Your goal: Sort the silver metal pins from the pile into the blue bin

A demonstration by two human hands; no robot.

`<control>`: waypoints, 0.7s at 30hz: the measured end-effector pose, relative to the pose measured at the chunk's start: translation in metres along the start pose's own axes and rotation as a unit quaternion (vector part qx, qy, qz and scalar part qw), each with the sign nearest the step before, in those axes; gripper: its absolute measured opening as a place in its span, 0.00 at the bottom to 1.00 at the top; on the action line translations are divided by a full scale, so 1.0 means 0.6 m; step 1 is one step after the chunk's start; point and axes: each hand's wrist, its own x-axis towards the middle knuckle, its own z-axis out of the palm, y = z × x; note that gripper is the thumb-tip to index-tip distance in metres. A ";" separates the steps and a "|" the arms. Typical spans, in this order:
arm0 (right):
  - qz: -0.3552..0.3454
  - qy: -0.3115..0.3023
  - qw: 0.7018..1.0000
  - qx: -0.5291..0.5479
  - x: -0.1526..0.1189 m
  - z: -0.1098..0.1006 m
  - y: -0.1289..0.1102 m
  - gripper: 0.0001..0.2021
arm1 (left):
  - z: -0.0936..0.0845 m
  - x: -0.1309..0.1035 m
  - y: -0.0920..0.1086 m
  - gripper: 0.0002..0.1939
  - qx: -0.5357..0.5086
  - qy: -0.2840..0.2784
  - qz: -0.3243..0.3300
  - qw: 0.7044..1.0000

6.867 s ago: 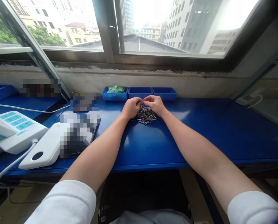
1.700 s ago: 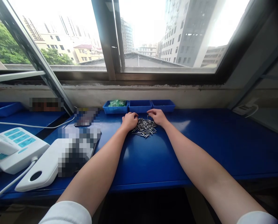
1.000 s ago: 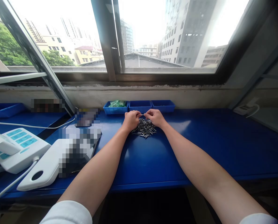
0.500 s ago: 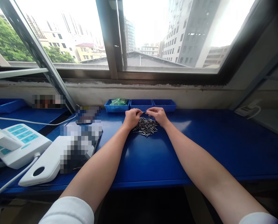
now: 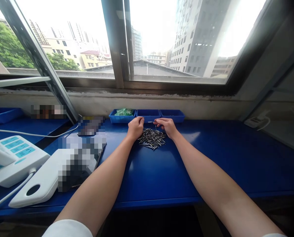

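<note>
A heap of small dark metal pins [image 5: 152, 139], thin and rod-like, lies on the blue table. At its left edge is my left hand [image 5: 135, 127], thumb and fingers pressed together; anything inside them is hidden. My right hand [image 5: 168, 127] hovers over the heap's right side, closed in a pinch. A thin shiny metal pin [image 5: 150, 122] sticks out leftward from its fingertips, and a second slim piece [image 5: 155, 126] points down below them. A gap separates the two hands.
Three blue bins [image 5: 148, 112] stand behind my hands, the left one holding green packets [image 5: 124, 112]. On the left lie a white power strip [image 5: 17, 156], a white power bank-like device [image 5: 38, 184] and blurred items. Blue tabletop [image 5: 223, 154] stretches right.
My hands have moved apart: they met over the heap before, and the left has drawn back leftward. The pin now extends from my right fingertips alone. The view has shifted slightly.
</note>
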 end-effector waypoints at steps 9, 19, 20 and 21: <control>0.021 0.102 0.992 -0.071 0.008 -0.010 0.007 0.16 | -0.012 0.003 -0.011 0.15 0.102 -0.036 -0.095 0.990; -0.063 0.120 0.942 -0.305 0.013 -0.007 -0.002 0.22 | 0.000 0.003 -0.029 0.15 0.143 -0.112 -0.078 0.980; -0.069 0.112 0.931 -0.341 0.015 -0.004 -0.005 0.22 | 0.000 0.003 -0.030 0.15 0.144 -0.112 -0.076 0.980; -0.071 0.102 0.919 -0.374 0.017 -0.001 -0.007 0.22 | 0.000 0.003 -0.030 0.15 0.145 -0.111 -0.073 0.980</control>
